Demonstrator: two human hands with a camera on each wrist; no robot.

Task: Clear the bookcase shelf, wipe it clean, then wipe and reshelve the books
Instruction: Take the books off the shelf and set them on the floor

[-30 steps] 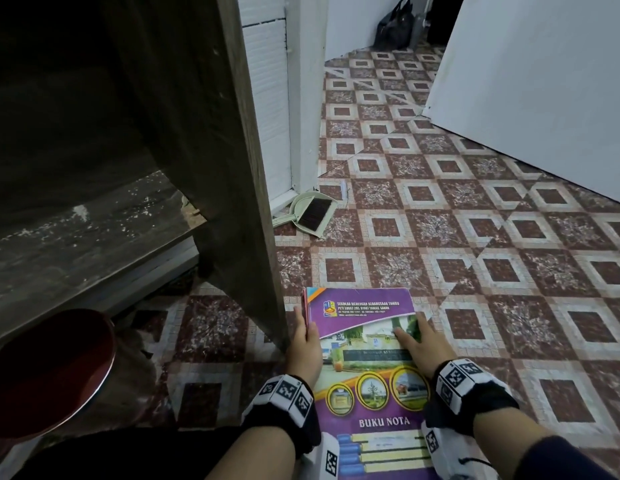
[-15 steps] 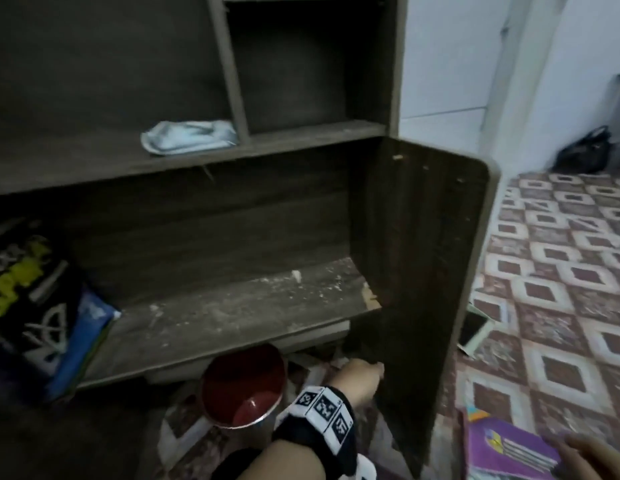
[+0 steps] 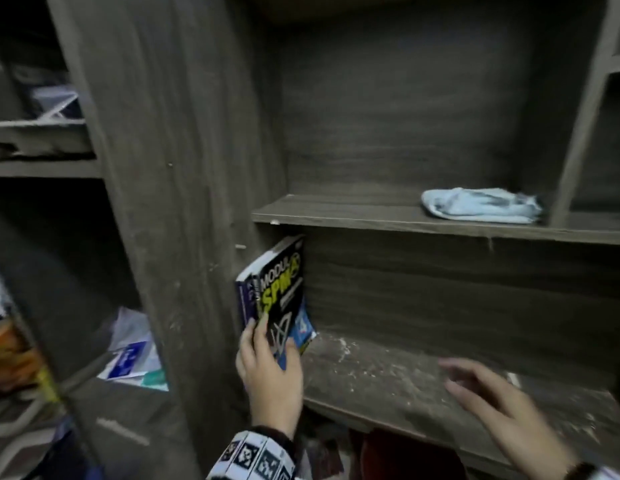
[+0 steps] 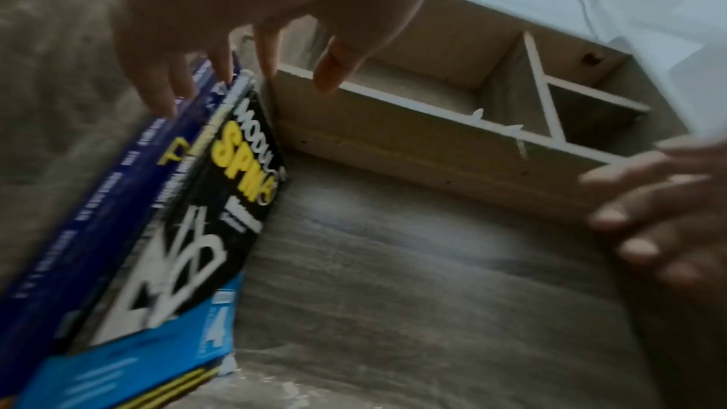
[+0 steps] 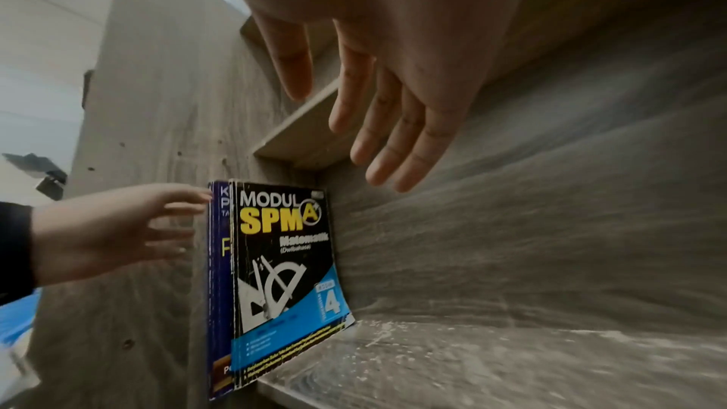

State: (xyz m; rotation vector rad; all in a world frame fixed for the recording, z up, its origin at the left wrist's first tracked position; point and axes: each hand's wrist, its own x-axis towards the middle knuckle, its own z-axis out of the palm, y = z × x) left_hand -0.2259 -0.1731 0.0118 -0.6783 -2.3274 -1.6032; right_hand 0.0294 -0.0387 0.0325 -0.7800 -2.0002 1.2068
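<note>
bookcase (image 3: pixel 183 168) looks like matt grey woodgrain laminate, lower shelf (image 3: pixel 388 382) dusty and gritty. paperback (image 5: pixel 283 260) has a glossy cover with worn edges. crumpled soft cloth (image 3: pixel 480 205) at 2 o'clock.

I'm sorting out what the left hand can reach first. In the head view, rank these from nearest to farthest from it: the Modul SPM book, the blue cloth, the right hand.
1. Modul SPM book: touched by the left hand, shelf's left end.
2. Right hand: over the dusty lower shelf, to the right.
3. Blue cloth: shelf above, far right.
</note>
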